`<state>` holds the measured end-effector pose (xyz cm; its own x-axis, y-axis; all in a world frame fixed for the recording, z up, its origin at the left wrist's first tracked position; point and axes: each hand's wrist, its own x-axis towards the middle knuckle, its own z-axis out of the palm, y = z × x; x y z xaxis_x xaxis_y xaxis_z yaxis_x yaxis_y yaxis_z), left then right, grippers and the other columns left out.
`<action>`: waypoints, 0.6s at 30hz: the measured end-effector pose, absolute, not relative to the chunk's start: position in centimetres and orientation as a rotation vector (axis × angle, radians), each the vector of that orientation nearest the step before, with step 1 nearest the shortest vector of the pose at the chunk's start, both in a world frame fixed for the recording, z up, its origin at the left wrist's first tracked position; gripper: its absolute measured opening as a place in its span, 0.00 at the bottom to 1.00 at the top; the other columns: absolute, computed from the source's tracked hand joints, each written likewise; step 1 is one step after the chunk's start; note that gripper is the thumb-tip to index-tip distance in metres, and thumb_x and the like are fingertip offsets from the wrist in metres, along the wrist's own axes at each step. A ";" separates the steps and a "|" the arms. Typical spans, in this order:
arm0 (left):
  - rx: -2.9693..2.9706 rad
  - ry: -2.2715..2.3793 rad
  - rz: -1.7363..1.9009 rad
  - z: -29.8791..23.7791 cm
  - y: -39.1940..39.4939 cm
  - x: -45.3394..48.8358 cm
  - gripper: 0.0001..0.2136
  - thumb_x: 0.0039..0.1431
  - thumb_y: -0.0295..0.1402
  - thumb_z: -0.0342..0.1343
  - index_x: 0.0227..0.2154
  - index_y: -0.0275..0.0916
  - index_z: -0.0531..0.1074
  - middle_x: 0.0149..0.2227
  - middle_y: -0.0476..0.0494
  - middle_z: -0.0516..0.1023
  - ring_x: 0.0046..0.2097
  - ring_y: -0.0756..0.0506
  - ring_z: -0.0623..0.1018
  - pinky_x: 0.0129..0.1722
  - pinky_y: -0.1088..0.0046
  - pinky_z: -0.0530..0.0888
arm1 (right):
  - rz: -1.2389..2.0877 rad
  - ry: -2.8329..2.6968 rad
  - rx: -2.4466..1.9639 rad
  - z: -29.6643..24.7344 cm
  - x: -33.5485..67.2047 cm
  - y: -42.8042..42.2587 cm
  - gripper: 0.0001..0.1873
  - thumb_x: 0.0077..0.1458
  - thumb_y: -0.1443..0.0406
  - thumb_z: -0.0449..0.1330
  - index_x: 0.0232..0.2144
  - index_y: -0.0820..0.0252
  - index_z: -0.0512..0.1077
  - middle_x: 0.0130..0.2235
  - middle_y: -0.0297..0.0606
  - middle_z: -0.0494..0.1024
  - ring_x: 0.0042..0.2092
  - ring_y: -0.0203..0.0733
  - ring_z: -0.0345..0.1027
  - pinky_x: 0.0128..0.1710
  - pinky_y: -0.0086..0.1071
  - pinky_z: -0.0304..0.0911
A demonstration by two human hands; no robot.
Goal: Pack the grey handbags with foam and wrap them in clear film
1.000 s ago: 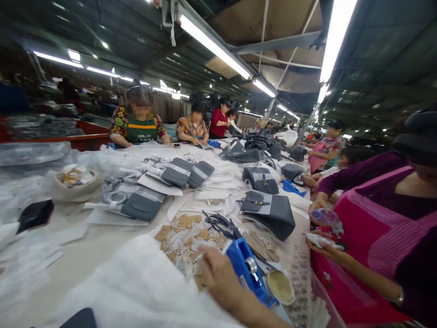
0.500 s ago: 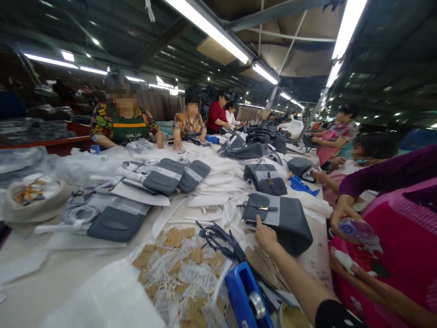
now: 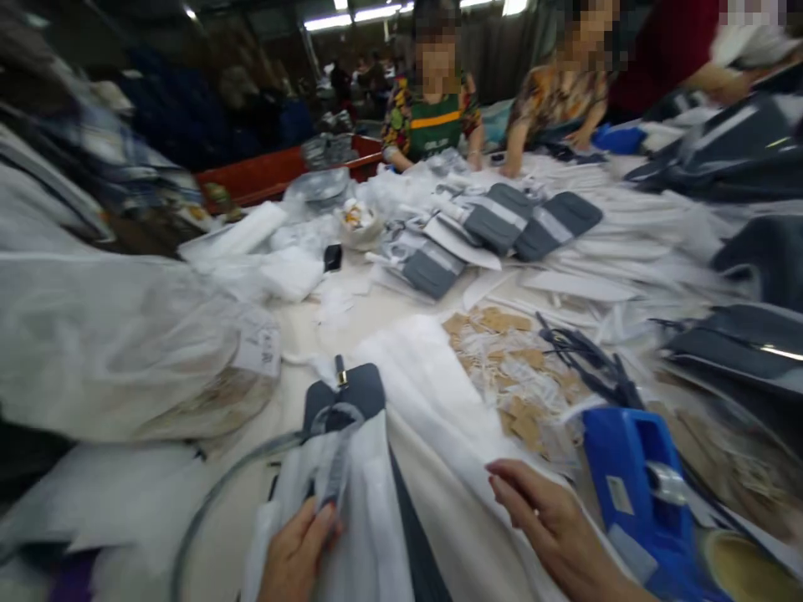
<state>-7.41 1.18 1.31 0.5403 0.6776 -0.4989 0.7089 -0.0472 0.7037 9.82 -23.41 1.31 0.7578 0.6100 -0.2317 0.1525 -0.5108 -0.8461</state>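
My left hand (image 3: 298, 552) is at the bottom edge, its fingers pinched on a grey strap of a grey bag part (image 3: 342, 400) wrapped in white cloth. My right hand (image 3: 549, 522) lies with fingers stretched out on a white fabric sheet (image 3: 427, 393) in front of me. A blue tape dispenser (image 3: 636, 481) stands just right of that hand. Brown paper tags with strings (image 3: 508, 368) are heaped beyond the sheet.
A big clear plastic bag (image 3: 119, 343) of goods fills the left. Grey bags (image 3: 746, 347) lie at the right, grey and white bag parts (image 3: 495, 221) further back. Black straps (image 3: 583, 359) lie by the tags. Other people (image 3: 436, 109) work across the table.
The view has swung down and to the left. My right hand came back from the grey bag to the white sheet. My left hand has come into view holding the strap.
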 end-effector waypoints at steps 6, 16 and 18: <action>1.727 1.077 -0.027 1.9 2.0 -7.2 0.20 0.48 0.53 0.46 0.20 0.40 0.65 0.21 0.50 0.66 0.28 0.45 0.69 0.31 0.70 0.65 | 0.653 -0.582 -1.855 0.6 2.5 -15.0 0.17 0.60 0.54 0.47 0.33 0.59 0.68 0.29 0.36 0.72 0.32 0.37 0.67 0.34 0.28 0.63; 1.735 0.815 -0.031 2.8 3.6 -8.4 0.15 0.55 0.46 0.41 0.24 0.40 0.61 0.22 0.51 0.63 0.26 0.47 0.66 0.28 0.72 0.64 | 1.262 -0.316 -1.558 3.6 1.0 -5.5 0.19 0.51 0.50 0.49 0.27 0.61 0.62 0.16 0.28 0.63 0.15 0.29 0.53 0.14 0.22 0.49; 1.913 0.714 -0.051 2.6 4.0 -8.9 0.15 0.56 0.44 0.39 0.23 0.41 0.61 0.23 0.48 0.66 0.28 0.46 0.68 0.29 0.72 0.64 | 1.277 -0.118 -1.466 3.4 0.8 -4.7 0.18 0.50 0.50 0.51 0.24 0.60 0.60 0.15 0.26 0.61 0.15 0.27 0.51 0.14 0.21 0.46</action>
<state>-8.89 4.00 2.57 0.8215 0.4539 -0.3452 0.4982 -0.2767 0.8218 0.78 -4.75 3.43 0.4066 0.6721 -0.6188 -0.5471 -0.3633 -0.7541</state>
